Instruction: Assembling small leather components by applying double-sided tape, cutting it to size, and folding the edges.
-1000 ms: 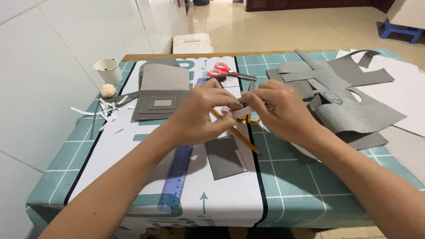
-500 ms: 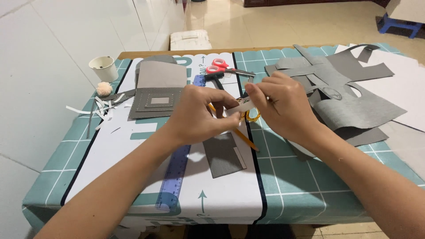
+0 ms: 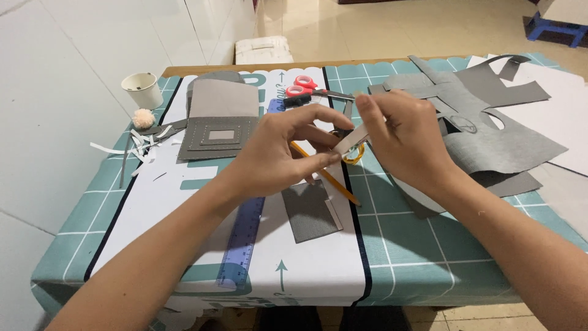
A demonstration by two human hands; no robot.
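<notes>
The hands are coming apart a little and lifting off the mat. The left hand [image 3: 278, 153], clenched over the work a second ago, is opening out, its forefinger arching up and its thumb pinching the lower end of a small pale strip [image 3: 351, 139]. The right hand [image 3: 407, 138] is sliding up and right, its fingertips now gripping the strip's upper end, so the strip is showing between them, slanted. The yellow pencil [image 3: 327, 178] is coming more into view below the left hand, and the grey cut piece [image 3: 309, 211] beneath is lying uncovered.
</notes>
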